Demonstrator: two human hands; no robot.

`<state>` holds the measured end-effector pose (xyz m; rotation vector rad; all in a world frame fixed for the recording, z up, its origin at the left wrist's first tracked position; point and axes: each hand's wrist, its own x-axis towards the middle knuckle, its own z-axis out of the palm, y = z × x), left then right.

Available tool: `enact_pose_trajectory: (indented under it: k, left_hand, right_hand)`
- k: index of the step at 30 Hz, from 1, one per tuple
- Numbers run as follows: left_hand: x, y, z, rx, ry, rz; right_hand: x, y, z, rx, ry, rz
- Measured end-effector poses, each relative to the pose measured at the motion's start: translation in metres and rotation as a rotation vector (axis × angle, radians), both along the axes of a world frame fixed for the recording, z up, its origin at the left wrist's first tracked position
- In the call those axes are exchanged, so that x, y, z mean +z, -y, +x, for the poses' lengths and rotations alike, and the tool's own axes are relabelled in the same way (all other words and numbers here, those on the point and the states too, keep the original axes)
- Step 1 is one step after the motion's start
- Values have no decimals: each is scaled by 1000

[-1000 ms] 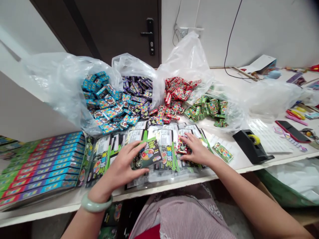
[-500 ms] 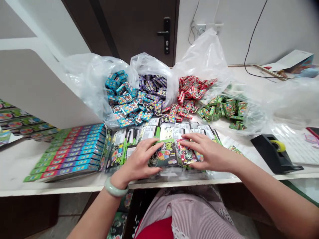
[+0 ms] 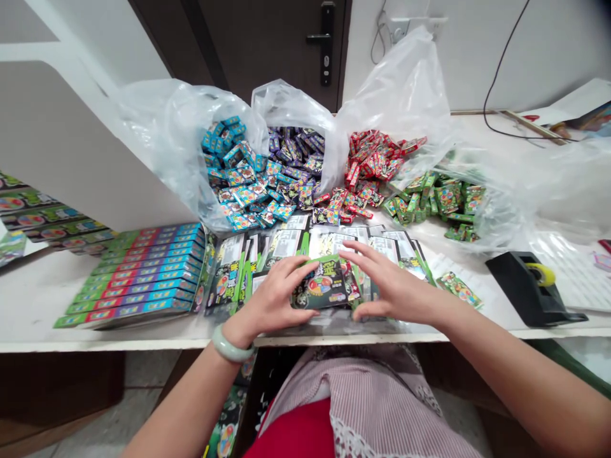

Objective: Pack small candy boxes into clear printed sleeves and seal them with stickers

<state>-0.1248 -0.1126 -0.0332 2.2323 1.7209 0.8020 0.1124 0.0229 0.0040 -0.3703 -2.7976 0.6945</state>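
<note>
My left hand point(image 3: 274, 296) grips a black-and-green flat packet point(image 3: 324, 286) by its left side, fingers along the top edge and thumb below. A red packet point(image 3: 352, 286) lies mostly behind it, with only its right part showing. At the right side of these packets is my right hand point(image 3: 389, 286), its fingers and thumb spread apart with nothing between them. Beneath and behind both hands lie several rows of overlapping black-and-green packets point(image 3: 226, 277) with white labels.
Plastic bags behind spill small blue boxes point(image 3: 243, 194), purple boxes point(image 3: 293, 152), red boxes point(image 3: 375, 159) and green boxes point(image 3: 429, 197). A row of colourful display boxes point(image 3: 138, 280) stands left. On the right are a black tape dispenser point(image 3: 525, 289) and a loose green packet point(image 3: 458, 289).
The red packet has slid left behind the black-and-green one. My right hand has come off its face and is now at its right side. The view has shifted slightly.
</note>
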Motion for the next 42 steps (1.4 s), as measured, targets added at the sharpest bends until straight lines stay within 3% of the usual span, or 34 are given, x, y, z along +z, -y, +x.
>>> enact_pose_trajectory:
  k: [3, 6, 8, 10, 12, 13, 16, 19, 23, 25, 28, 30, 32, 36, 40, 42]
  left_hand:
    - [-6, 2, -2, 31, 21, 23]
    - [-10, 4, -6, 43, 47, 19]
    - [-10, 6, -12, 84, 46, 34]
    - [-8, 8, -19, 135, 33, 55]
    - [-3, 8, -24, 162, 23, 63]
    - [-2, 8, -26, 162, 20, 65]
    - [0, 9, -29, 152, 11, 59]
    - [-4, 15, -34, 187, 5, 36]
    - [-6, 25, -45, 250, 0, -2]
    - [-5, 24, -49, 255, 2, 1]
    - [-4, 15, -48, 224, -6, 6]
    - [-5, 8, -43, 189, -9, -5]
    - [-5, 4, -37, 157, -10, -17]
    - [-5, 8, -31, 156, -48, -16]
    - [-4, 12, -26, 150, -57, -10]
    - [-3, 11, -23, 133, -51, -11]
  right_hand:
    - [-8, 13, 2, -54, -95, 2]
    - [-14, 11, -2, -3, -141, -45]
    - [-19, -9, -14, -72, -243, -108]
    - [-26, -41, -36, -247, -300, -117]
    - [-35, -75, -68, -411, -169, -20]
    - [-39, -90, -86, -444, -52, 30]
    - [-50, -120, -131, -504, 37, 71]
    - [-53, -129, -147, -495, 47, 20]
    - [-40, -131, -119, -375, 53, -127]
    - [-30, -130, -96, -248, 68, -222]
    - [-21, -126, -71, 14, 248, -376]
    - [-22, -119, -61, 75, 363, -356]
    - [-27, -107, -54, -27, 308, -199]
    - [-48, -70, -34, -372, 92, 89]
    - [-70, -35, -22, -454, 129, 90]
    - [-68, -28, -18, -470, 58, 56]
